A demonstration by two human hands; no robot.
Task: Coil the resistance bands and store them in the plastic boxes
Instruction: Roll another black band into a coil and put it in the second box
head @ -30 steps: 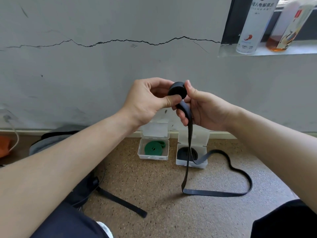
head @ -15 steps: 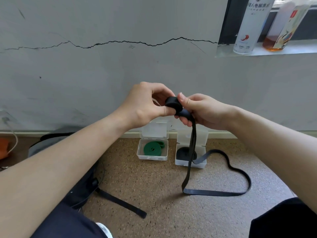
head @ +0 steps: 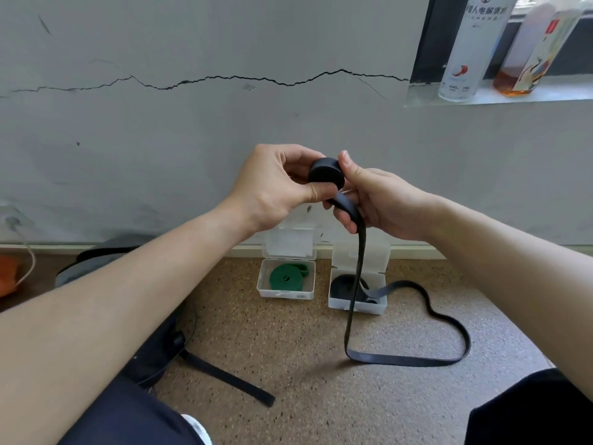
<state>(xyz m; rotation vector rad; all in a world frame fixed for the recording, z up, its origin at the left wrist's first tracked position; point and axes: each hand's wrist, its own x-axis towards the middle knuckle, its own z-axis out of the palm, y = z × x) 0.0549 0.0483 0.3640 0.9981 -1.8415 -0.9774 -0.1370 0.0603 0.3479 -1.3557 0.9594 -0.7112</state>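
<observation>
Your left hand (head: 276, 184) has its fingers (head: 316, 191) clamped on the rolled-up part of the black band (head: 325, 170): the thumb presses its near face and the other fingertips curl in behind it. Your right hand (head: 382, 203) sets its thumb against the roll's right side, and its lower fingers curl round the flat strip just under the roll. Both hands hold the band up in the air in front of the wall (head: 192, 139).

From your right hand the unrolled tail (head: 417, 359) hangs straight down, passes in front of the right box (head: 356, 306), touches the floor (head: 305, 348) and lies there in a wide loop to the right of that box.

Both clear boxes stand open at the floor's far edge, by the foot of the wall, lids raised. The right box has a dark roll (head: 341, 285) inside. Just beside it, the left box (head: 285, 293) holds a coiled green band (head: 285, 277).

A dark bag (head: 154, 354) lies on the floor at the left, with its strap (head: 231, 380) stretched toward the middle. Two bottles (head: 465, 43) stand on a ledge at the upper right.
</observation>
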